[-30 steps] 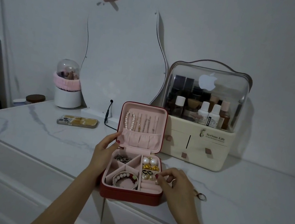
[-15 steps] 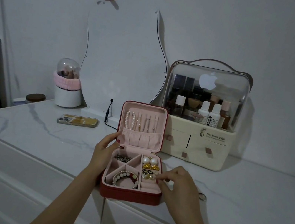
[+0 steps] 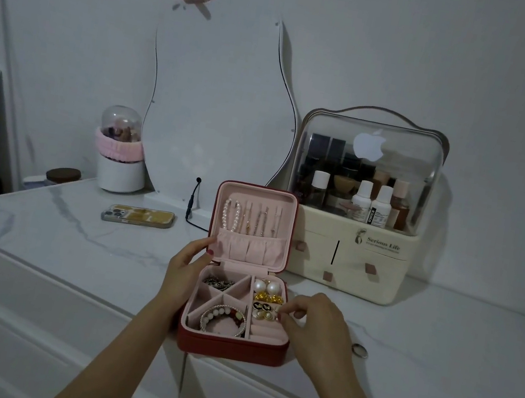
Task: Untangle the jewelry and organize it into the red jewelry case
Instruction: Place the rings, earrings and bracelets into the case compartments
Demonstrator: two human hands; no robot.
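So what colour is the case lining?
Pale pink lining, inside the red case; head view.

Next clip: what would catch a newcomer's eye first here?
The open red jewelry case with pink lining at the white marble counter's front edge, its compartments full. The left hand steadies its left side while the right hand reaches fingers into the earring compartment. A loose silver ring lies to the right.
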